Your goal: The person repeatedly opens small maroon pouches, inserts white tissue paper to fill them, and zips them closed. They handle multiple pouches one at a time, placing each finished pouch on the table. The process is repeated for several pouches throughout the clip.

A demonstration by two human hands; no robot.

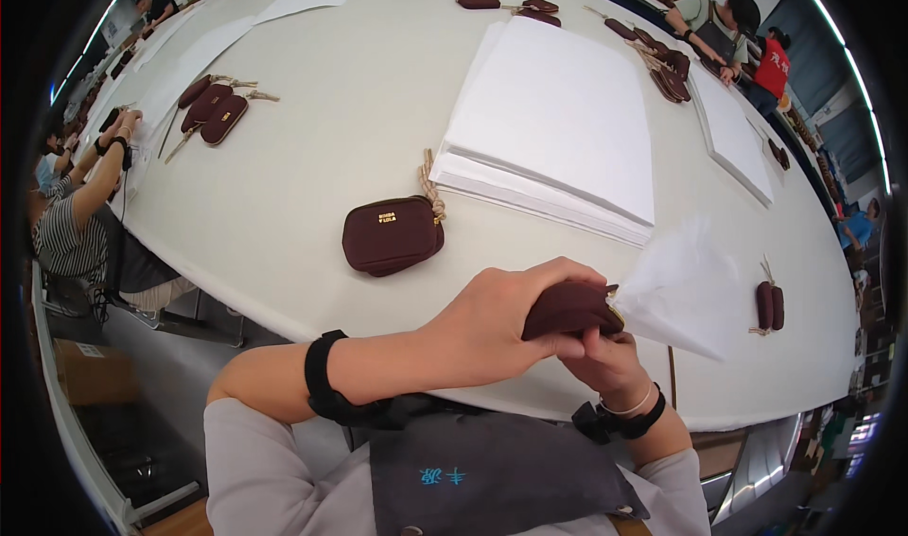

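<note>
My left hand is wrapped round a small dark maroon zip pouch, raised just above the near edge of the table. The fingers of my right hand press on the same pouch from below, by its gold zip edge. From that edge a crumpled sheet of thin white tissue paper fans out to the right; how far it goes inside is hidden. A second maroon pouch with gold lettering and a braided beige cord lies on the table, left of and beyond my hands.
Beyond my hands lies a thick stack of white paper on the pale table. More maroon pouches sit at the left, others at the far right, and a pair at the right. Other people work along the table's edges.
</note>
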